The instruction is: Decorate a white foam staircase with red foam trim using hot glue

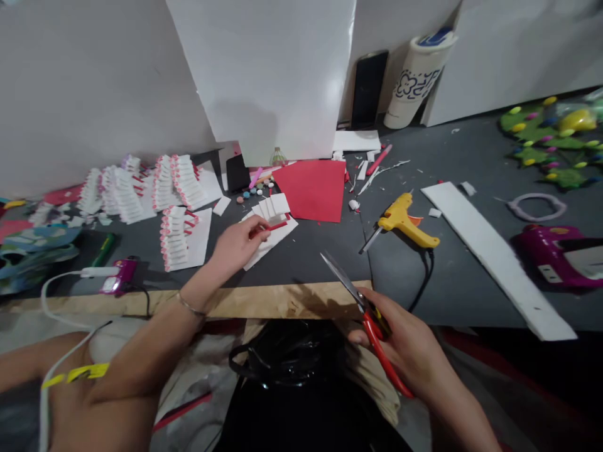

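Note:
My left hand (pixel 240 243) is closed, pinching a thin red strip (pixel 277 226) between thumb and fingertips. The strip lies over a white stepped paper piece (pixel 276 204) on a flat white base (pixel 264 248). In my right hand (pixel 409 342) is a pair of scissors (pixel 377 351) with red handles. Their blades point up and left over the table's front edge, apart from the paper. A red sheet (pixel 316 191) lies just beyond my left hand. To the left stands a similar white stepped piece with pink edging (pixel 175 240).
A yellow hot glue gun (pixel 400 221) lies right of centre, beside a long white foam strip (pixel 499 257). Several finished-looking white pieces (pixel 125 191) stand at the left. A tumbler (pixel 419 78) and a phone (pixel 370 90) stand at the back. A purple power strip (pixel 563 254) sits at right.

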Demonstrator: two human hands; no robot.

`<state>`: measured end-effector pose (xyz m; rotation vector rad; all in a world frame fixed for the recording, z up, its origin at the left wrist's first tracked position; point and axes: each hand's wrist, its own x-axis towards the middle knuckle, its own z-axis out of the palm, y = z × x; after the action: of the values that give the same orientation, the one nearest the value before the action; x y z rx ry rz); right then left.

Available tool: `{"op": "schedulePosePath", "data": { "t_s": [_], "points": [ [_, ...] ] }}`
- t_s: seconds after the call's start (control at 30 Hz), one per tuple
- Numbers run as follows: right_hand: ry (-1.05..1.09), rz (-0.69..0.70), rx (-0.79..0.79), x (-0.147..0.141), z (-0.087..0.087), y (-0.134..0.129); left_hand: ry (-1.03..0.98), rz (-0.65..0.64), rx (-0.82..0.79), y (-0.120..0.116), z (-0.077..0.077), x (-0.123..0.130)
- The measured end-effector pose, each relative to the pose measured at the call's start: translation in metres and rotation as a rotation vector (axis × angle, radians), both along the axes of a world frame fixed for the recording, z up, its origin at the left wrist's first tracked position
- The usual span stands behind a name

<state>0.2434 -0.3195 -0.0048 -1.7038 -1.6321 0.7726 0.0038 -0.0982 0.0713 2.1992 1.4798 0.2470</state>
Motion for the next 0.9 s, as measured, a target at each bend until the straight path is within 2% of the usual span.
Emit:
{"op": "schedulePosePath", "data": {
  "t_s": [0.1, 0.17, 0.23, 0.5, 0.63, 0.9],
  "points": [
    [0.006, -0.007, 0.023, -0.002, 0.004, 0.003, 0.448, -0.214, 0.295, 0.016, 0.024, 0.008],
    [-0.003, -0.011, 0.027, -0.003, 0.007, 0.004, 0.634, -0.310, 0.358, 0.023, 0.031, 0.018],
    [-0.004, -0.010, 0.020, -0.005, 0.009, 0.005, 0.719, -0.369, 0.358, 0.028, 0.032, 0.027],
    [-0.004, 0.011, 0.017, -0.005, 0.008, 0.005, 0.782, -0.494, 0.403, 0.047, 0.028, 0.036],
    [-0.018, 0.024, 0.020, -0.006, 0.010, 0.006, 0.823, -0.564, 0.421, 0.050, 0.027, 0.039],
    [-0.064, 0.023, 0.029, -0.009, 0.011, 0.005, 0.599, -0.531, 0.386, 0.049, 0.024, 0.046]
  ]
}}
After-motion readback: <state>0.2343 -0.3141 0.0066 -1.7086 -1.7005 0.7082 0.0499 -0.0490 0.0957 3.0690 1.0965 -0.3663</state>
